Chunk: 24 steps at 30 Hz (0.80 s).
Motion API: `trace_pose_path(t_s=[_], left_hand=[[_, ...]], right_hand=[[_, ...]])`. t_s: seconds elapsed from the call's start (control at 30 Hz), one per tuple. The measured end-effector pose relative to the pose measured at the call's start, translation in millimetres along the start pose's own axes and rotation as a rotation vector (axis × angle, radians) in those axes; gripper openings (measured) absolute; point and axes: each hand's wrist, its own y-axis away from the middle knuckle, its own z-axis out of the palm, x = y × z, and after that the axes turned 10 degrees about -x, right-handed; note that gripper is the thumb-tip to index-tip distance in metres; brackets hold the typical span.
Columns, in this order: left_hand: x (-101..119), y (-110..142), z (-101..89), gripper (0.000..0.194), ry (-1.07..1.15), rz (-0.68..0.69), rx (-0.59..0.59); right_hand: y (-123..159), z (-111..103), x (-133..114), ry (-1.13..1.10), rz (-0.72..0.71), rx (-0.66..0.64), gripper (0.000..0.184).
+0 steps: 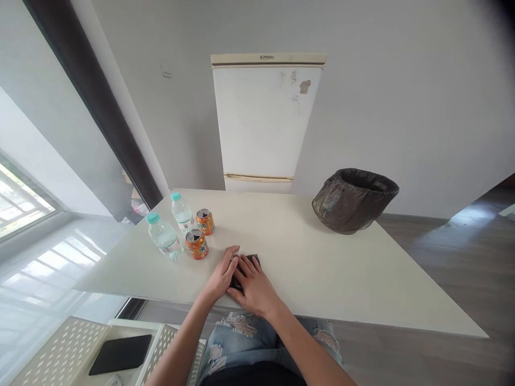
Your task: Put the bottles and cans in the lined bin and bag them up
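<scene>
A flat dark piece (236, 283), perhaps folded black plastic, lies near the table's front edge, mostly covered by my hands. Over it rests my right hand (256, 288), palm down with the fingers spread flat. My left hand (221, 274) lies along its left side, fingers stretched and touching the right hand's fingers. To the left stand two orange drink cans (197, 245) (205, 222), upright with their tops opened. Beside them are two clear water bottles (164, 238) (183, 214) with turquoise caps and liquid inside.
On the white table (322, 273), a bin lined with a dark plastic bag (350, 206) stands at the far right. A white fridge (265, 123) is behind the table. Below left, a plastic basket unit (64, 348) holds a dark flat object (120, 354).
</scene>
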Motion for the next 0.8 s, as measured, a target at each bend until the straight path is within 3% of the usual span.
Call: trace_pose_path(t_s=[0.47,0.8], left_hand=[[0.7,-3.0,-0.7,0.042,-0.009,0.074,0.084],[-1.1,-6.1,-0.7,0.043,0.033,0.066,0.132]], right_hand=[[-1.8,-4.0,2.5,-0.041,-0.017,-0.051,0.055],[-5.1,3.2,2.4,0.005,0.011,-0.002,0.058]])
